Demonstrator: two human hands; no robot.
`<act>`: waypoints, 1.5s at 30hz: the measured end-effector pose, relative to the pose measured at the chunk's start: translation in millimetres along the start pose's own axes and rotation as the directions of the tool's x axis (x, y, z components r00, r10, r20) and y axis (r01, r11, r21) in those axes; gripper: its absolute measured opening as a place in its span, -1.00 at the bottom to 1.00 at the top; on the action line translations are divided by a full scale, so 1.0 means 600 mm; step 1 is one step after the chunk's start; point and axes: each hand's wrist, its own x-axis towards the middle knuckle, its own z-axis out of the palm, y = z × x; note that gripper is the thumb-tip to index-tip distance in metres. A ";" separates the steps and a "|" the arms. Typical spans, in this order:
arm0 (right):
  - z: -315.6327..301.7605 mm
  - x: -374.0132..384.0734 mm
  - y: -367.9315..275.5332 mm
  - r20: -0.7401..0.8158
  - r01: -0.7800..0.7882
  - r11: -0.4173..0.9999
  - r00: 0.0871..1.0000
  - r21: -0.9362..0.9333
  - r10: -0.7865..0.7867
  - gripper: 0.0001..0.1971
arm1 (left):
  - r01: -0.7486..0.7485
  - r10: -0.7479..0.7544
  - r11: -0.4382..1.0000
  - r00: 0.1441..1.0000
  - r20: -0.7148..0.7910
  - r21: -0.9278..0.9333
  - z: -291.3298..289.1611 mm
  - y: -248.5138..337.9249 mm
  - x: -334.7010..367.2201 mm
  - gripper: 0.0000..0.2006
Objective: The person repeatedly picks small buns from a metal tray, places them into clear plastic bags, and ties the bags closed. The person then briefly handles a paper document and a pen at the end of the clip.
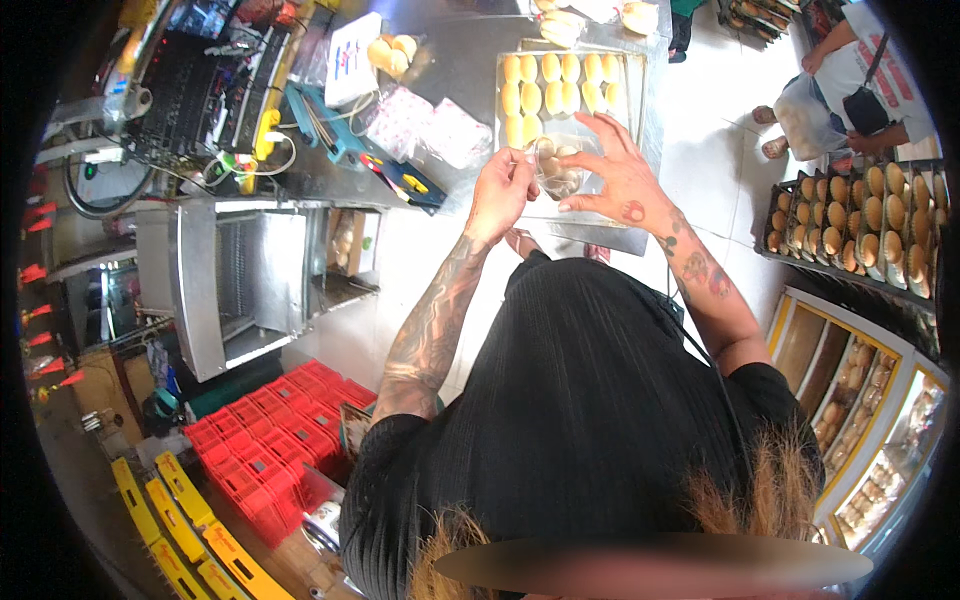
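Note:
A clear plastic bag (562, 180) of several small rolls is in front of me at the near edge of the steel table. The fingers of my left hand (508, 185) are pinched together at the bag's left edge. My right hand (622, 172) is on the bag's other side, its fingers spread and thumb apart, close to the plastic; whether it touches cannot be made out. Just beyond the bag is a metal tray (637, 85) with rows of golden buns (530, 97), partly hidden behind my right fingers.
Scissors (415, 184), plastic packaging (457, 132) and a white box (353, 60) lie on the table's left. A bread rack (850, 225) and a display case (850, 390) stand at right. Red crates (270, 440) are stacked at lower left. People (865, 80) stand at upper right.

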 end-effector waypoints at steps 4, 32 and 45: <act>-0.025 0.075 -0.005 0.204 -0.145 0.935 0.976 0.323 0.081 -0.78 | -0.317 0.334 0.934 0.938 -0.092 0.162 -0.043 0.072 -0.009 -0.70; 0.172 0.284 -0.329 -0.049 -0.105 0.584 0.969 0.805 0.242 -0.62 | -0.765 0.628 0.635 0.589 -0.508 -0.102 -0.262 0.036 -0.061 -0.43; 0.339 0.332 -0.422 0.489 -0.416 -0.270 0.806 0.869 0.334 -0.55 | -0.683 0.886 0.408 0.136 -0.443 0.606 -0.452 -0.080 -0.172 -0.16</act>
